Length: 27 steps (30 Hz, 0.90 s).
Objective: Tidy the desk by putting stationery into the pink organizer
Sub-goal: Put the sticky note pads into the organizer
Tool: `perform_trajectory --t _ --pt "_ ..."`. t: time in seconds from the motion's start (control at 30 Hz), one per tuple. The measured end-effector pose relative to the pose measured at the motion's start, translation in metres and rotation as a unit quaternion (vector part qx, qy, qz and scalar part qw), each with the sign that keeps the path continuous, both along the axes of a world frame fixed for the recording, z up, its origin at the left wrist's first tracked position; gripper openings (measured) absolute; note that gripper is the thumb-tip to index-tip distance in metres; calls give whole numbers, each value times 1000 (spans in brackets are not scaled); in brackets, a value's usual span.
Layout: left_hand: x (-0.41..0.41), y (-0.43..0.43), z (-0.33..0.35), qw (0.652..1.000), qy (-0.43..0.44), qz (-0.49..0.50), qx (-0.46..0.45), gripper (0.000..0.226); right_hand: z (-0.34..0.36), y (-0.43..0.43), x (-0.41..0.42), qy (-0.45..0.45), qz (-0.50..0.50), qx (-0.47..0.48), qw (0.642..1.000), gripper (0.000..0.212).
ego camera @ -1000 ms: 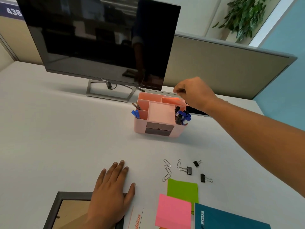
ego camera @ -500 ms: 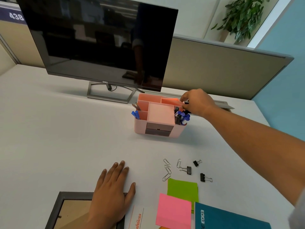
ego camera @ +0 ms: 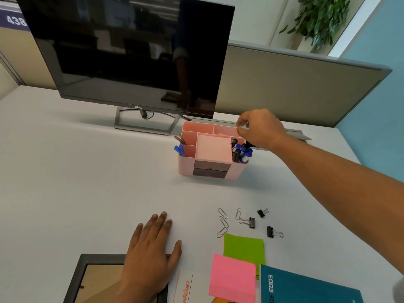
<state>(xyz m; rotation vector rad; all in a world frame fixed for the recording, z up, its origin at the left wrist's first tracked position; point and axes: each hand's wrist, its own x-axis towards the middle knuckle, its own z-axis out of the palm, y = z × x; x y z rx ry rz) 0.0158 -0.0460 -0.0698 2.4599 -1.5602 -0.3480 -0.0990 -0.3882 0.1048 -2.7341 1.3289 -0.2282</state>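
At the lower left of the frame a picture frame (ego camera: 98, 278) lies on the white desk (ego camera: 87, 171). The left hand (ego camera: 150, 254) rests flat across its upper right corner, fingers straight and close together, thumb spread to the side, gripping nothing. Above it, a dark monitor (ego camera: 131, 51) fills the upper left.

The pink organizer (ego camera: 209, 169) stands at the centre of the frame, just below the monitor's right corner. It has blue pens (ego camera: 179, 149) in a left slot and markers (ego camera: 240, 150) crowded in a right slot. The right hand (ego camera: 260, 130) hovers over its back right corner, fingers loosely curled, thumb and forefinger bent toward each other with a gap and nothing visible between them.

Loose stationery waits at the lower centre-right, well apart from the organizer: paper clips (ego camera: 223, 221), three binder clips (ego camera: 251, 221), a green sticky pad (ego camera: 244, 246) and a pink sticky pad (ego camera: 231, 278) overlapping it. A blue book (ego camera: 306, 289) lies at the bottom right.

The paper clips look very light, thin and flat on a smooth surface, so they will likely slip; a fingertip-and-nail pinch on one loop should suit. The binder clips are stiff and are best taken by the black body or wire handles. The pads are light and soft and are best gripped by opposite edges.
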Motion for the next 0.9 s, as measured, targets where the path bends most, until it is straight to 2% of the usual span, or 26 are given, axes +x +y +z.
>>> perform_trajectory --t 0.1,0.2,0.3,0.5,0.6,0.67,0.73,0.9 --pt "0 0 -1 1000 -1 2 -7 74 10 19 -16 -106 -30 16 994 13" --pt "-1 0 0 1000 -7 3 -12 72 16 68 -42 -266 -61 46 961 5" --pt "-2 0 3 1000 -6 5 -17 74 -4 123 -71 -308 -77 103 943 2" --pt "-2 1 6 1000 -8 -5 -12 74 -76 197 -114 -162 -134 260 942 14" --pt "-3 2 7 1000 -3 -4 -14 73 -93 225 -131 -44 -143 298 943 37" --pt "-3 1 7 1000 -3 -4 -8 71 -100 240 -137 34 -121 303 945 63" --pt "-3 1 6 1000 -4 -4 -7 70 -103 250 -140 73 -90 287 951 79" --pt "-3 2 6 1000 -1 -1 -7 70 -104 260 -135 127 -55 218 966 85"
